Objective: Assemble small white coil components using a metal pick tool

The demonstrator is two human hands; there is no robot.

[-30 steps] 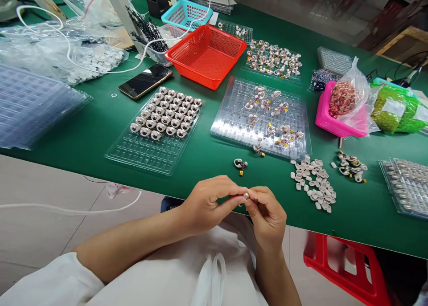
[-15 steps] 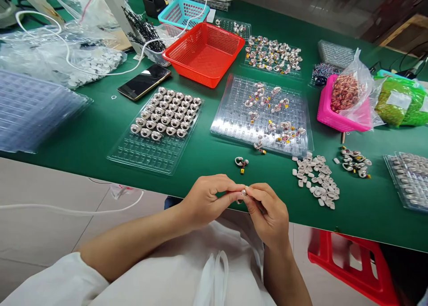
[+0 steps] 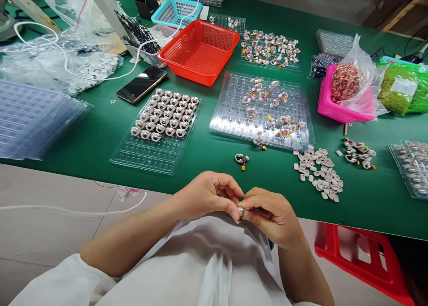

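While the green table (image 3: 90, 141) carries the work items, the clear tray (image 3: 230, 121) lies right of centre, set back from the near edge. The red basket (image 3: 200, 59) stands just beside that tray's far left corner. At the table's near edge, the left hand (image 3: 209, 197) has its fingers bent; whether they grip cannot be told. The right hand (image 3: 274, 212) holds thumb and index finger narrowed on the silver piece (image 3: 241, 211), which touches the left thumb at the table's near edge. White pieces (image 3: 327, 173) lie loose by the tray's near right corner

on the green tabletop (image 3: 100, 134) there lie plastic trays (image 3: 143, 157), a red basket (image 3: 203, 59), a phone (image 3: 141, 84) and small white pieces (image 3: 329, 176).
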